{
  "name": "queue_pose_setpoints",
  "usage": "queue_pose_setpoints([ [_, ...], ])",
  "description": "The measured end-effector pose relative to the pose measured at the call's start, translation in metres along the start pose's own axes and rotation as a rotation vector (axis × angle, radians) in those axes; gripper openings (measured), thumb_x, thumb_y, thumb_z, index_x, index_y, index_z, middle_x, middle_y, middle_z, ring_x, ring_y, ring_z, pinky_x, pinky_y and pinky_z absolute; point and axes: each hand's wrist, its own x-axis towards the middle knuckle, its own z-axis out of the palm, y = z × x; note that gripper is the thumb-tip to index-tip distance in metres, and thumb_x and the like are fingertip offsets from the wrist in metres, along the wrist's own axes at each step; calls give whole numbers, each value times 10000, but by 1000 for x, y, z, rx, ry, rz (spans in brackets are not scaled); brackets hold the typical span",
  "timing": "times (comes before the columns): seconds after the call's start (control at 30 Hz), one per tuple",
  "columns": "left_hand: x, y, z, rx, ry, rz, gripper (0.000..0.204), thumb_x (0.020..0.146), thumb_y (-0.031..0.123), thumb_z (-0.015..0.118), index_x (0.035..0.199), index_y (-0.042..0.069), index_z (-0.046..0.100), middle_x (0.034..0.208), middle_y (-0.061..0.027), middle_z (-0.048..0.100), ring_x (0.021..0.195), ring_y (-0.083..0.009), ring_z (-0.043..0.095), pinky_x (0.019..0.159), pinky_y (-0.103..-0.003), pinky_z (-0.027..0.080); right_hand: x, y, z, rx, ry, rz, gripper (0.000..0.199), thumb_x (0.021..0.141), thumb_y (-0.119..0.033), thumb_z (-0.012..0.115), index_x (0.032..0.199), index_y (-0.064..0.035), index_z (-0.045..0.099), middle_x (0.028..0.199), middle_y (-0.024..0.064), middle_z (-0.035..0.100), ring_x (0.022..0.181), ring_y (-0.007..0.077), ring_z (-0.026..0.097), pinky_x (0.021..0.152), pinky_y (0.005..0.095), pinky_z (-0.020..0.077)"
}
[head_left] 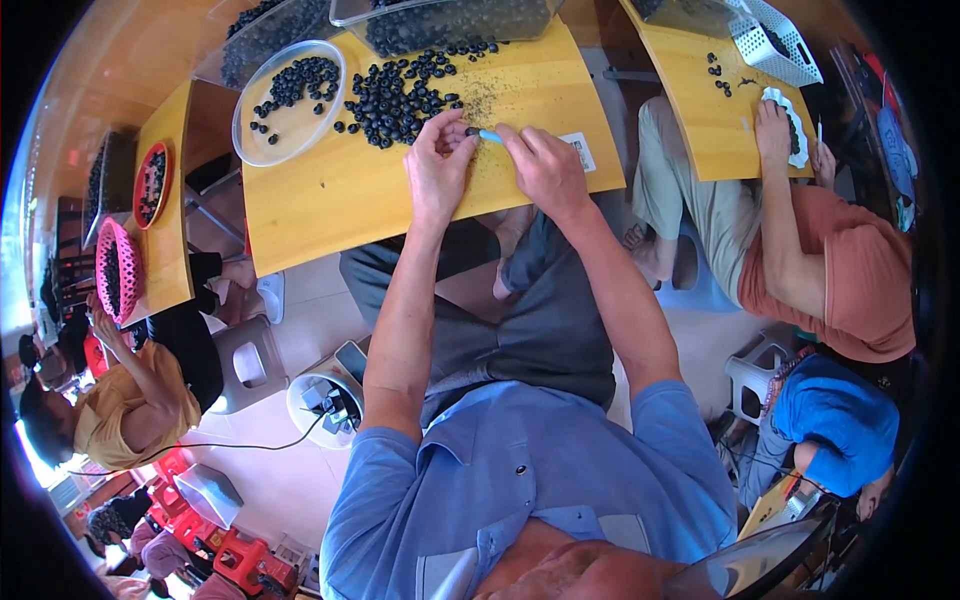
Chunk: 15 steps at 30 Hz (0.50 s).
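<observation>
Far left, a co-worker in a yellow shirt (120, 405) sits beside a pink basket (118, 268) of dark seeds. On the wooden board (330, 200), a clear round dish (288, 100) holds a partial layer of dark round seeds, seemingly the finished share. A larger loose pile of seeds (400, 95) lies just right of it, apparently still to do. Left hand (438, 165): fingertips pinched on one seed (471, 131) at the pile's near edge. Right hand (545, 168): fingers closed on a small light-blue tool (490, 136) touching that seed. Far right, another person's hand (772, 125) works at a separate board (700, 110).
</observation>
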Motion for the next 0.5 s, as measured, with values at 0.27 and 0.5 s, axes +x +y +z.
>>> queue_pose_setpoints([
  [0.27,-4,-5,4,-155,43,53,414,883,-74,745,1273,-33,614,1020,-75,720,926,-127,691,868,-266,569,3,0,-2,-22,-94,134,336,833,-27,647,1165,-58,692,842,87,602,795,253,690,668,388,575],
  [0.5,-4,-4,2,-185,53,99,438,885,-74,752,1300,-30,621,1063,-88,723,949,-132,702,884,-265,576,5,0,0,-19,-91,194,304,832,-13,650,1132,-53,673,858,97,619,833,271,706,689,402,592],
])
